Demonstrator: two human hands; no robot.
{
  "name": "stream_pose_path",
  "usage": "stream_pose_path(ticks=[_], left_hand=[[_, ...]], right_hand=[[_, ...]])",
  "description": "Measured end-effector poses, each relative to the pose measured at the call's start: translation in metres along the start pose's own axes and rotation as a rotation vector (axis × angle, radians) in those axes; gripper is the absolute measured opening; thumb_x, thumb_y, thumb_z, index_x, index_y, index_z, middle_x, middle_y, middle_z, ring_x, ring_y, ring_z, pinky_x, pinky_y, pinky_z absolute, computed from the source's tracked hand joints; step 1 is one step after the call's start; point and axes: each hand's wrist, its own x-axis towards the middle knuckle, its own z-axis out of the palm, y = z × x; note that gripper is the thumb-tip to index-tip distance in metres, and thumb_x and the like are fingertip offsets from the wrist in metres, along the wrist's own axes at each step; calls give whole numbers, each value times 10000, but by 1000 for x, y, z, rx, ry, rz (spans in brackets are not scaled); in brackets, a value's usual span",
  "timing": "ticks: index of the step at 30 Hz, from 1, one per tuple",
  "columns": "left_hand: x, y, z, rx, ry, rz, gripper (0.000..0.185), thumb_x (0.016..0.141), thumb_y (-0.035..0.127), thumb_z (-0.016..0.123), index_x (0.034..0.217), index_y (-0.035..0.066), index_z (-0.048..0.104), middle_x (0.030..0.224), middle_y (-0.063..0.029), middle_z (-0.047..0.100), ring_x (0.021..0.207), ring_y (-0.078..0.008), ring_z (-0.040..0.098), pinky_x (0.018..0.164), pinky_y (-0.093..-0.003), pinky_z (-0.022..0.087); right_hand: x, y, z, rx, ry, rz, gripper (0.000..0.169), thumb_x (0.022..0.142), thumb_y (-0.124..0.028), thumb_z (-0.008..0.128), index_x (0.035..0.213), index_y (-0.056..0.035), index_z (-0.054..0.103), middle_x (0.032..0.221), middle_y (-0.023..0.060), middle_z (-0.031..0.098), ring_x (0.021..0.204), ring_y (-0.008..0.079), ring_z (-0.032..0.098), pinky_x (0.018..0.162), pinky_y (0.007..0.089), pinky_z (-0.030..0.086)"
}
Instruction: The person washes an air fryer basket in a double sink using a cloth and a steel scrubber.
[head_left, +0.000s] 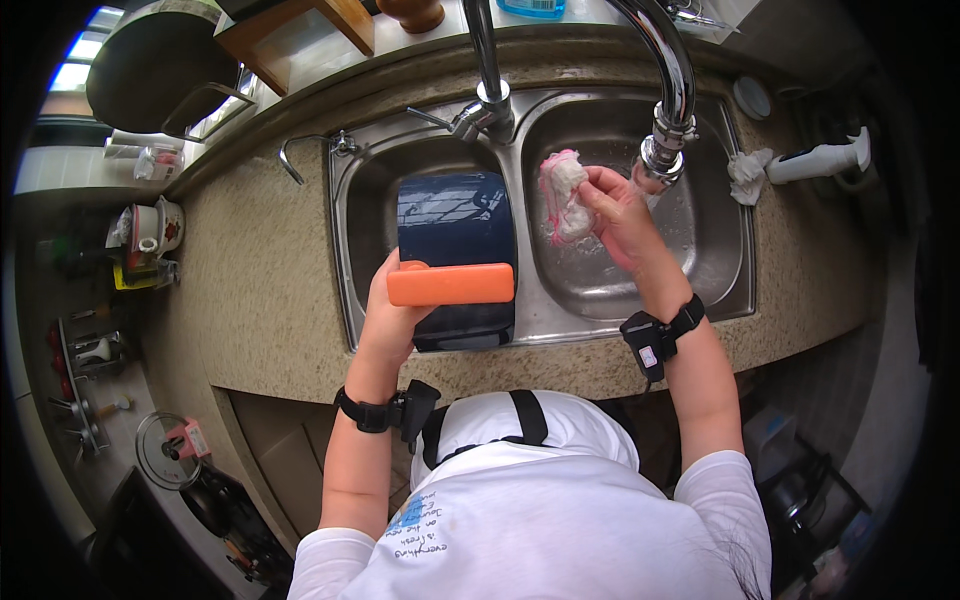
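My left hand (391, 319) grips a dark blue pot (456, 217) beside its orange handle (451, 284). The glossy pot is tilted onto its side over the left sink basin (369, 196) and the front rim; its opening cannot be seen. Pinched in my right hand (619, 214) is a wet, crumpled white cloth (568, 187) with pink edging. That hand is over the right basin (675, 255), just left of the chrome faucet spout (660, 163). Some of my fingers are hidden on both hands.
A second faucet (480, 116) rises between the basins. On the right of the stone counter (255, 300) lie a white spray bottle (817, 159) and a crumpled tissue (748, 176). A small curved tap (300, 154) stands at the left; a large dark pan (161, 71) leans behind.
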Motion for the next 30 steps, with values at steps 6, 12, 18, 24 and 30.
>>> stream_pose_path(ticks=[6, 12, 18, 24, 30], left_hand=[[3, -4, 1, 0, -9, 26, 302, 758, -59, 700, 996, 44, 546, 902, -10, 600, 822, -81, 588, 773, -228, 486], [1, -7, -5, -9, 81, 80, 320, 765, -33, 714, 1028, 35, 544, 865, 3, 594, 807, -67, 584, 748, -210, 490], [-7, -1, -15, -64, 77, 94, 385, 770, -41, 667, 1126, 30, 540, 804, 33, 545, 703, -26, 511, 631, -165, 422], [-9, 6, -9, -95, 39, 83, 434, 760, -15, 692, 1163, 32, 538, 815, 38, 552, 696, -23, 502, 640, -175, 433], [-9, 12, 0, -55, 50, 92, 433, 763, -15, 687, 1169, 30, 542, 822, 33, 556, 694, -25, 503, 633, -179, 444]], right_hand=[[7, 2, 84, -632, -251, -478, 252, 862, 29, 570, 1073, -52, 679, 1232, 51, 631, 897, 141, 577, 839, 271, 464], [-16, 29, 71, -979, -379, -641, 349, 729, 98, 589, 1006, -74, 712, 1140, 71, 674, 780, 200, 581, 783, 298, 475], [-19, 39, -20, -778, 41, -138, 189, 836, 51, 559, 963, -7, 686, 941, 90, 700, 815, 156, 658, 742, 275, 522], [-5, -3, -63, -138, 359, -100, 181, 848, -18, 600, 1022, -20, 647, 926, 72, 685, 821, 148, 656, 711, 299, 536], [5, 7, -30, -156, 215, -84, 219, 920, -103, 550, 1117, -13, 583, 1032, 90, 642, 911, 157, 628, 733, 315, 537]])
